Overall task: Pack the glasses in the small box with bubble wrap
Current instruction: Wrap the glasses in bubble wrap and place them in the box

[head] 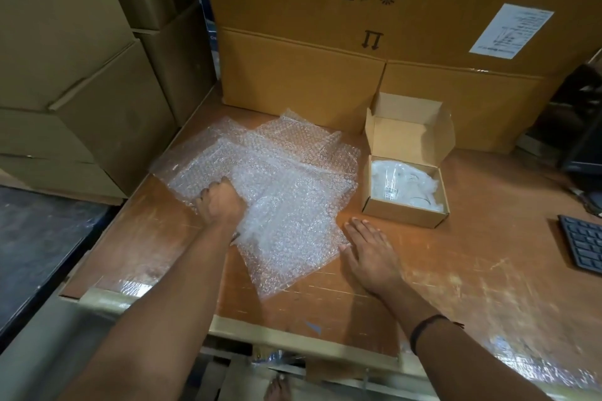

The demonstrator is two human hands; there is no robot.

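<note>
Your left hand (221, 202) clenches bubble wrap (286, 205), sheet corner pointing toward you; right hand (369, 251) fingers (360, 227) flat, released, on tabletop (462, 257).

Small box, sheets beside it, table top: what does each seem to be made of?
Small box: brown cardboard, matt, likely corrugated; folded flaps and cut edges show it. Sheets: clear plastic bubble wrap, slightly glossy, covered in small bubbles. Table top: probably wood or laminate, reddish-brown, shiny with glare, scratched pale in places.
</note>
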